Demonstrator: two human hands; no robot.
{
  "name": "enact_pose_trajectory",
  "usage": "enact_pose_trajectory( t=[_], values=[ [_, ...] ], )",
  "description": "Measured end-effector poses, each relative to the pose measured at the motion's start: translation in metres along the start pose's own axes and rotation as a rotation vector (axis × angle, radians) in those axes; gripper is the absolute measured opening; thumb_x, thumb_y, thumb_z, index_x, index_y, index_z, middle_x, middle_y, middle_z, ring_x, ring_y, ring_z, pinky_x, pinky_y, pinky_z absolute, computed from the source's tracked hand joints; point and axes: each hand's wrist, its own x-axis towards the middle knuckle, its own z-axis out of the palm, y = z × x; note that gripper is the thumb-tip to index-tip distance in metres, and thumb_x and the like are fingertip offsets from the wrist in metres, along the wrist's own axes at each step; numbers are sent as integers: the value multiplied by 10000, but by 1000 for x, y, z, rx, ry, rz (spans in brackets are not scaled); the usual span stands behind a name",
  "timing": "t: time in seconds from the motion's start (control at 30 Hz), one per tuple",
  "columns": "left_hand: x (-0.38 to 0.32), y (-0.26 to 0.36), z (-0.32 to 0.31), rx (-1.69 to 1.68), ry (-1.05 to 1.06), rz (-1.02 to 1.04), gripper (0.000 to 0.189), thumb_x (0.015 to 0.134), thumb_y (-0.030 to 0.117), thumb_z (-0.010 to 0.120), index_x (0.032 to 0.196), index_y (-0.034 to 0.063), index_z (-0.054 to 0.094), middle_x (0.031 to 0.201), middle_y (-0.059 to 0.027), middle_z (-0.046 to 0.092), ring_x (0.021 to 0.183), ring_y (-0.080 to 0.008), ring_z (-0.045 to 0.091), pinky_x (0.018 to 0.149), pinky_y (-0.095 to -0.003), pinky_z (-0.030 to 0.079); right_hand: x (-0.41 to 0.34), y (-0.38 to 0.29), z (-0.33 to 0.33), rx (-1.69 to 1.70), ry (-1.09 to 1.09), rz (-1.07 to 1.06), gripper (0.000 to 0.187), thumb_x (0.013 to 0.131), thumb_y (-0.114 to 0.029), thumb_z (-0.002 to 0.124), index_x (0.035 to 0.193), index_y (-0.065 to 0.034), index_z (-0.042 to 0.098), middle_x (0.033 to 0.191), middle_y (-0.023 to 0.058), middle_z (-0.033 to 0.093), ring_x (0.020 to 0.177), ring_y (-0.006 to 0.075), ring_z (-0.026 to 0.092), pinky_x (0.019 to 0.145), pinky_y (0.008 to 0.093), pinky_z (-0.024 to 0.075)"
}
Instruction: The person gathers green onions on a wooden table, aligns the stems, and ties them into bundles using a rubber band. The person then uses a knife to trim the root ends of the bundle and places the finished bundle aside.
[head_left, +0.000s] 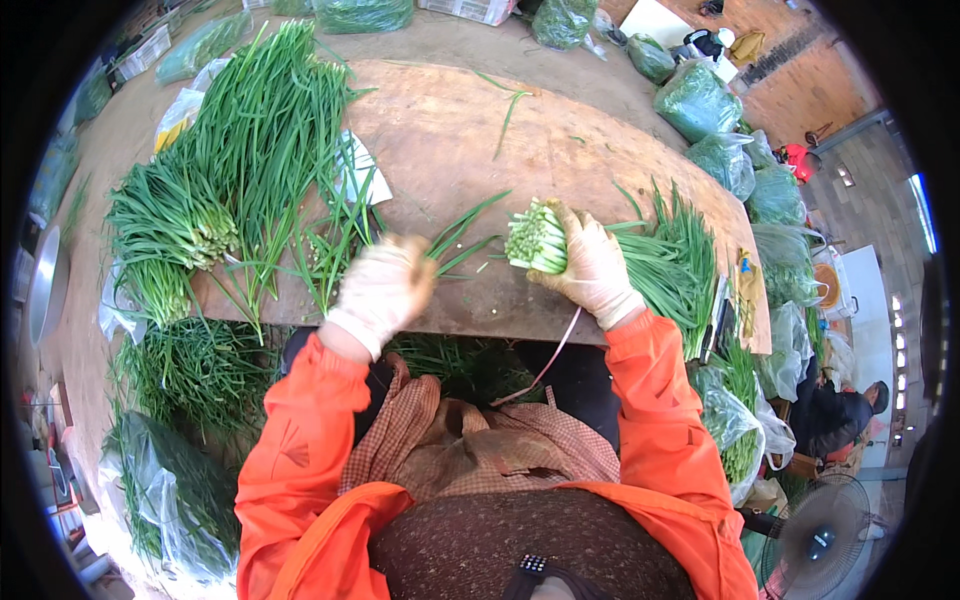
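Note:
My right hand (589, 262), in a whitish stained glove, grips a bunch of garlic chives (536, 238) over the table. The pale cut stem ends face left, and long green leaves (664, 259) trail off to the right. A thin pink strip (559, 349) runs from below this hand down to my lap. My left hand (386, 289), gloved too, is curled and motion-blurred near the table's front edge. A few loose leaves (469, 217) show just past its fingers; blur hides whether it holds any. Left of it lies a large heap of chives (262, 127), with bundled chives (199, 225) beside it.
The wooden table (450, 112) has a curved-looking far edge. A knife (716, 319) lies at its right end. Bagged greens (697, 101) line the floor beyond. Loose greens (195, 367) lie below left. A standing fan (817, 536) and a seated person (836, 416) are at right.

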Motion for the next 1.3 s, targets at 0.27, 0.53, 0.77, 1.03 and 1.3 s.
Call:
enact_pose_trajectory(
  t=[0.27,0.53,0.77,1.03,1.3],
  values=[
    [50,-53,-1,281,-105,-487,508,788,277,664,1241,82,544,1225,-325,459,994,-455,606,844,-492,519,45,1,23,-99,-325,277,1201,557,-487,871,1516,-96,261,1321,204,522,1232,370,518,1001,465,444],
    [52,-62,-9,240,-109,-609,895,741,206,649,1526,111,230,1262,-325,480,1068,-413,610,912,-437,495,76,-5,0,-132,-696,204,1106,522,-480,884,1366,65,421,1251,279,584,1132,345,606,949,362,495],
    [31,-63,-29,-903,78,-660,861,747,87,626,1511,3,238,1149,-177,612,942,-214,603,840,-314,483,67,-9,19,-155,-501,202,943,537,-458,868,1225,74,505,1172,256,597,1127,370,587,945,389,496],
    [24,36,18,-1198,56,-404,306,985,144,538,1281,81,499,751,-31,568,509,-91,493,477,-239,451,67,-9,24,-148,-459,218,709,621,-430,803,1136,19,616,1168,219,604,1114,347,598,939,383,504],
    [5,67,53,-527,251,51,367,899,136,600,1213,-33,515,795,-229,642,683,-402,638,592,-468,506,71,-7,23,-150,-489,225,653,620,-420,803,1083,15,652,1116,231,633,1070,357,619,919,389,513]
  ],
)
